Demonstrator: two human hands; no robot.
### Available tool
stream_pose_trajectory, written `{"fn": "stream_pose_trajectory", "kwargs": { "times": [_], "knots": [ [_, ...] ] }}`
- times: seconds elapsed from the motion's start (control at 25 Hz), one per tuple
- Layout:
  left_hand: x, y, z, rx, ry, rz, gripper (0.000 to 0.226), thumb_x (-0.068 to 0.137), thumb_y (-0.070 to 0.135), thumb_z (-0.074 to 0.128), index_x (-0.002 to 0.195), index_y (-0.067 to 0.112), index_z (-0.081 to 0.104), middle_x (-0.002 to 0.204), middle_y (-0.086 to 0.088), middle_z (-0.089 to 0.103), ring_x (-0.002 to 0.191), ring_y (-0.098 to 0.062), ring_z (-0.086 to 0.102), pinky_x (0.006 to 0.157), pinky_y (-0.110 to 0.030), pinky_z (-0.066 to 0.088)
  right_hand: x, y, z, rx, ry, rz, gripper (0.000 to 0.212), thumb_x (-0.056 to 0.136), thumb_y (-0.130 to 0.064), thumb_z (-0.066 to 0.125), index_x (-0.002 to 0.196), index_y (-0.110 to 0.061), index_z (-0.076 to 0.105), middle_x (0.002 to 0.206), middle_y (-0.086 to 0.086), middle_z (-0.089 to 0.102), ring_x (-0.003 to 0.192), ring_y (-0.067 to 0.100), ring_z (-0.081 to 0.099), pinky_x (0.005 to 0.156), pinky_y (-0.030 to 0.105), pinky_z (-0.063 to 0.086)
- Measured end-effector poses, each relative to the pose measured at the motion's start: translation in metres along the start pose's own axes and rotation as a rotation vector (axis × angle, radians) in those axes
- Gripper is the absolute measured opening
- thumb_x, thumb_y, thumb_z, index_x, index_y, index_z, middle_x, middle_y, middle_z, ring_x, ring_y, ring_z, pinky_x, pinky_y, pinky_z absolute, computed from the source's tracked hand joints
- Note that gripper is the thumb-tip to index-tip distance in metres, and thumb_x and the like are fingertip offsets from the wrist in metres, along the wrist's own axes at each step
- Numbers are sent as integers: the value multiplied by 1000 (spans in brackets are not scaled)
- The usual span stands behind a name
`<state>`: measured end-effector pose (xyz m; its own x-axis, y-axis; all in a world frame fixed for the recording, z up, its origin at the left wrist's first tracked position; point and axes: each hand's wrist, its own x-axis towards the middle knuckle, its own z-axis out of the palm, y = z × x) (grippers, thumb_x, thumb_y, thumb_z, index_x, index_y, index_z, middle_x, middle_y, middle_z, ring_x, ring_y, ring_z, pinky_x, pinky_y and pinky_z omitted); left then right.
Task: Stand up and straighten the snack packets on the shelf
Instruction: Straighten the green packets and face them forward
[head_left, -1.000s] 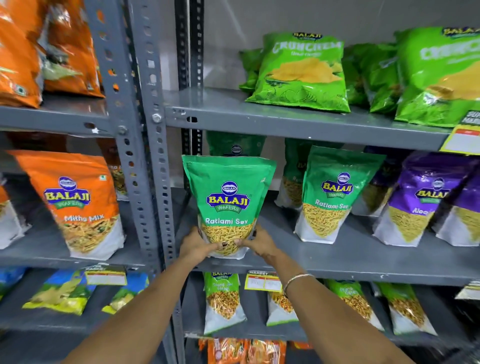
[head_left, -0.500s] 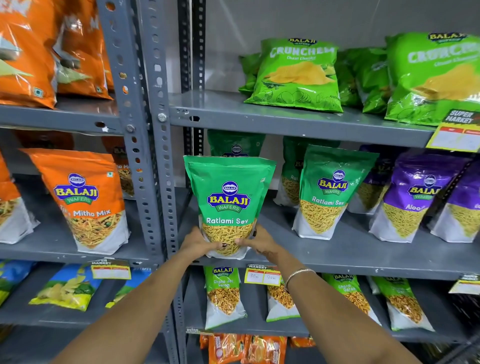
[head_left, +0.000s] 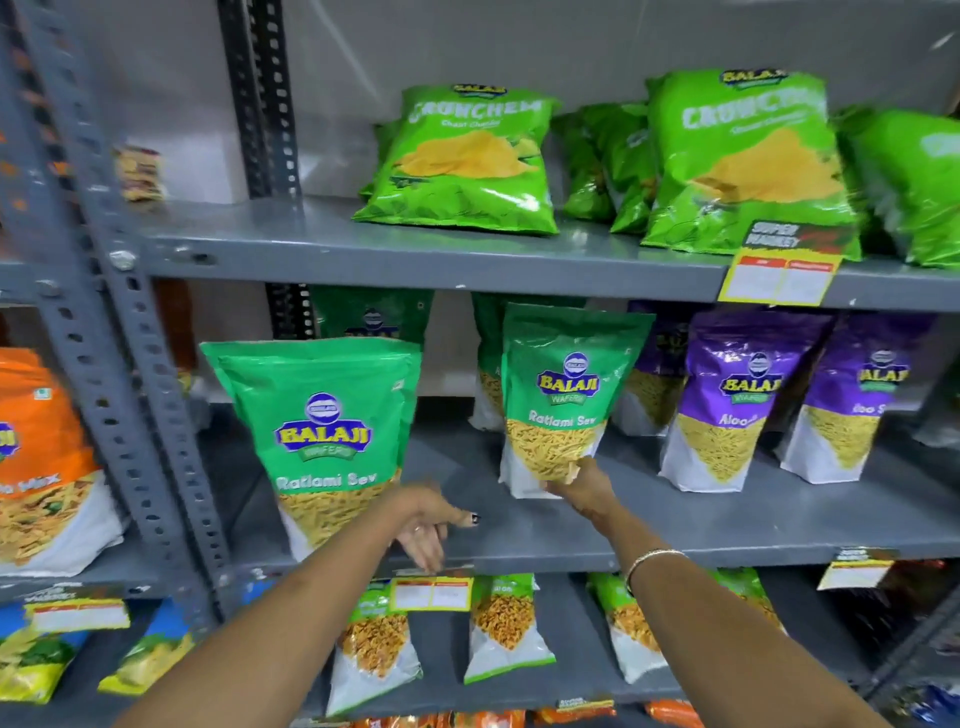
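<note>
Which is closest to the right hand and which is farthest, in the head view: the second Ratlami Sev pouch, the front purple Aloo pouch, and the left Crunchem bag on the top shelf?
1. Second Ratlami Sev pouch: middle shelf, the right hand touches its bottom.
2. Front purple Aloo pouch: same shelf, to the right of the hand.
3. Left Crunchem bag: one shelf up, farthest.
</note>
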<state>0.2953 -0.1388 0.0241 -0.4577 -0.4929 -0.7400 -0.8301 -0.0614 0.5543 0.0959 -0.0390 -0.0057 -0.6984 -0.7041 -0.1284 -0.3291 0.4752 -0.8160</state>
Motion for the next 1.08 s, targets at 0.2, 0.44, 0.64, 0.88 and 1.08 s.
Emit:
{"fn": "stream_pose_trajectory", "kwargs": {
  "times": [0.2, 0.44, 0.64, 0.88, 1.08],
  "knots": [
    [67, 65, 37, -234, 395, 389, 89, 74, 31, 72, 145, 4, 25, 152, -12, 33, 137, -28, 37, 105, -35, 42, 66, 39, -51, 190, -81, -16, 85, 68, -16, 79, 134, 0, 28, 138, 15, 43, 118, 25, 46, 106, 46, 40],
    [96, 86, 53, -387, 568, 462, 51, 71, 2, 74, 117, -4, 54, 126, -19, 61, 104, -21, 57, 96, -36, 45, 90, 48, -46, 420, -279, -121, 59, 65, 2, 77, 115, 2, 46, 125, 19, 58, 108, 26, 61, 86, 33, 55],
    [74, 79, 65, -249, 693, 413, 22, 70, 16, 78, 71, 9, 57, 103, -17, 68, 89, -26, 63, 71, -34, 48, 63, 51, -56, 443, -285, -137, 63, 68, 3, 75, 123, -4, 45, 128, 17, 56, 104, 21, 54, 85, 32, 49],
    [48, 57, 75, -33, 693, 359, 35, 69, 34, 77, 80, 4, 64, 103, -16, 71, 96, -29, 66, 70, -32, 44, 15, 48, -65, 261, -217, -145, 68, 70, -12, 78, 128, -6, 43, 131, 14, 55, 109, 22, 52, 85, 26, 43],
    [34, 46, 82, -44, 705, 374, 33, 68, 33, 78, 67, 10, 55, 94, -18, 70, 85, -24, 62, 66, -30, 40, -7, 47, -66, 189, -202, -146, 68, 71, -16, 77, 129, -7, 43, 111, 4, 55, 99, 13, 49, 58, 14, 48]
  ]
}}
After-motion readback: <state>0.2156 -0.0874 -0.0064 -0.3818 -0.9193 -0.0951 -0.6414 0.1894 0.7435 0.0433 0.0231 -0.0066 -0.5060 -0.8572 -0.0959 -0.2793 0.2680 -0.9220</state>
